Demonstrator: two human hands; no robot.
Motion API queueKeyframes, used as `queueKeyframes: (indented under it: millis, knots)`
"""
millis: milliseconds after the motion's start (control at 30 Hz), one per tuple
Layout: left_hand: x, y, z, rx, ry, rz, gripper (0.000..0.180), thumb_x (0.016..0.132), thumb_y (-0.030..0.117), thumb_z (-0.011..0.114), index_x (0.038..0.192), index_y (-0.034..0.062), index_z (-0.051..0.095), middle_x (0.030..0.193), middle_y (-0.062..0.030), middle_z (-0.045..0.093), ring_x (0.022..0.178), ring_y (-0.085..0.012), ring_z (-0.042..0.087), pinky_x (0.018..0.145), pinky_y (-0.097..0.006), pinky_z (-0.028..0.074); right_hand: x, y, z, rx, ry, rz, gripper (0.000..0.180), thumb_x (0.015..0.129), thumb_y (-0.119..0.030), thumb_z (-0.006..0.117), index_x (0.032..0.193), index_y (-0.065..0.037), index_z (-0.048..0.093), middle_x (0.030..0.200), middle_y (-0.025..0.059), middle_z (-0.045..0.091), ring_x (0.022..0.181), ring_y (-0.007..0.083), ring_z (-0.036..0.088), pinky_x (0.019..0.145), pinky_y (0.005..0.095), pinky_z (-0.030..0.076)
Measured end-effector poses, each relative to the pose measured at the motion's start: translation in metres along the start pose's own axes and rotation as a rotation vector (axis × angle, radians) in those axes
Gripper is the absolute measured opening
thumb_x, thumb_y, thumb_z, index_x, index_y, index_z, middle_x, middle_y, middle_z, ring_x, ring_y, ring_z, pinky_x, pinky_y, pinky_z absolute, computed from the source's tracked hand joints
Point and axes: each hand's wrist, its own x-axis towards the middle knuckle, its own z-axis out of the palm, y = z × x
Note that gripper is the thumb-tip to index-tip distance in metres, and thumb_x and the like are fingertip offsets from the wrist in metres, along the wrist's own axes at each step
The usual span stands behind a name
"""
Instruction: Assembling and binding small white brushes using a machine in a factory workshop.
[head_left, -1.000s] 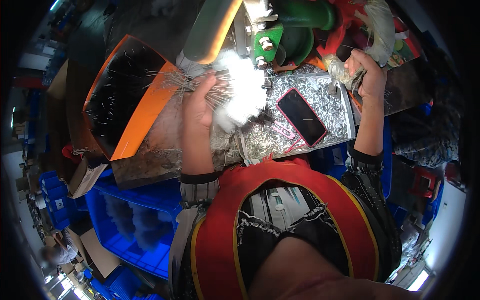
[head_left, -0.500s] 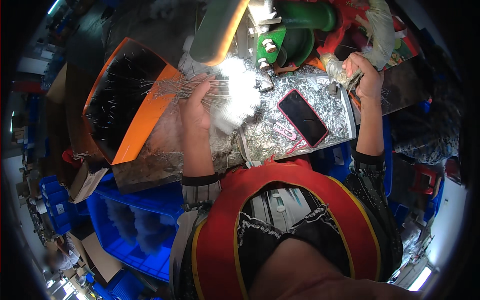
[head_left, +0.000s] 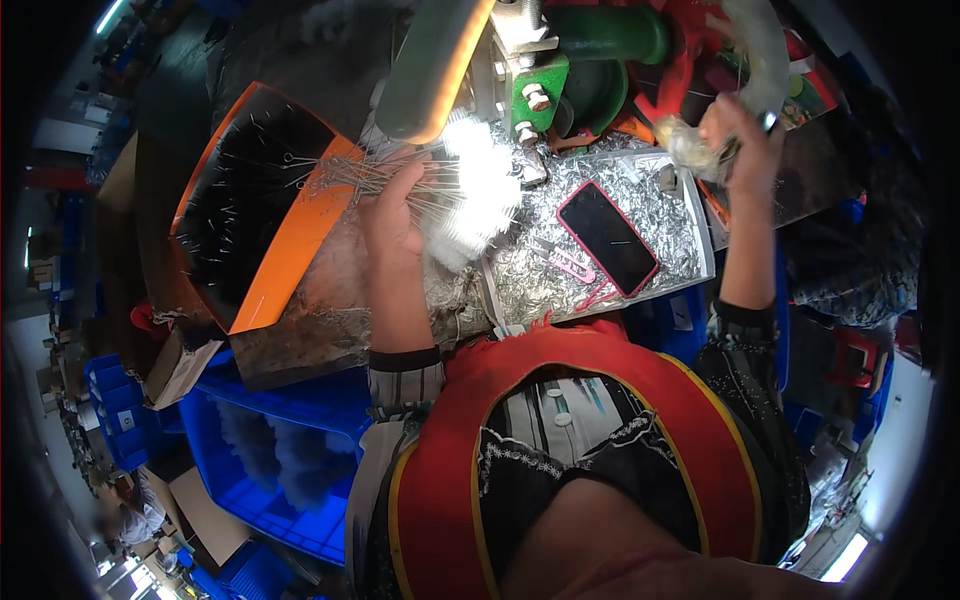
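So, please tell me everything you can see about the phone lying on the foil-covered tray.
The phone is a flat dark slab with a red or pink rim, probably a case. Its screen faces up and is black, apparently off. It lies flat and diagonal on the crinkled silver foil of the tray, toward the tray's right half. No hand touches it: the left hand holds thin wires beside a white fluffy brush, the right hand is raised beyond the tray.

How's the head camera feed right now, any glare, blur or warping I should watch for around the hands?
Head view: strong fisheye, edges bend and the corners go black; glare whitens the fluffy white brush by the left hand and sparkles off the foil-covered tray; the right hand with its pale fibre tuft is fairly sharp; the blue bins toward the lower rim are dim and soft.
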Motion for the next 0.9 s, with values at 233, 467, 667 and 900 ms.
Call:
queueKeyframes:
  millis: [233, 467, 667, 900]
  knots:
    - [-0.005, 0.004, 0.022, -0.005, 0.039, 0.093, 0.031, 0.071, -0.007, 0.057, 0.100, -0.0083, 0.048, 0.085, -0.0165, 0.058, 0.072, -0.0217, 0.059, 0.062, -0.028, 0.052, -0.005, 0.057, -0.012, 0.062, -0.092, -0.278, 0.018, 0.072, -0.006, 0.053, 0.055, -0.001, 0.049, 0.051, 0.0079, 0.048, 0.050, 0.0156, 0.048, 0.054, 0.0261, 0.040]
    - [0.001, -0.008, 0.021, -0.060, 0.145, 0.196, 0.033, 0.069, -0.005, 0.060, 0.099, -0.0070, 0.049, 0.085, -0.0159, 0.059, 0.068, -0.0199, 0.059, 0.061, -0.027, 0.050, 0.014, -0.019, -0.019, 0.051, -0.144, 0.160, 0.023, 0.070, -0.012, 0.057, 0.051, -0.003, 0.048, 0.046, 0.0069, 0.046, 0.046, 0.0158, 0.047, 0.050, 0.0261, 0.038]
    - [-0.002, -0.005, 0.029, 0.066, 0.146, 0.201, 0.034, 0.069, -0.001, 0.062, 0.100, -0.0045, 0.051, 0.085, -0.0156, 0.061, 0.068, -0.0162, 0.058, 0.056, -0.024, 0.046, 0.019, -0.039, -0.010, 0.030, -0.179, 0.186, 0.028, 0.071, -0.013, 0.058, 0.047, -0.006, 0.045, 0.044, 0.0047, 0.043, 0.043, 0.0144, 0.045, 0.048, 0.0265, 0.038]
    - [0.000, -0.009, 0.024, 0.044, 0.163, 0.206, 0.034, 0.069, 0.000, 0.062, 0.101, -0.0042, 0.050, 0.085, -0.0154, 0.061, 0.068, -0.0163, 0.058, 0.056, -0.024, 0.046, 0.000, 0.018, -0.011, 0.061, -0.164, -0.054, 0.029, 0.072, -0.007, 0.049, 0.045, -0.005, 0.039, 0.047, 0.0106, 0.043, 0.050, 0.0190, 0.046, 0.057, 0.0287, 0.038]
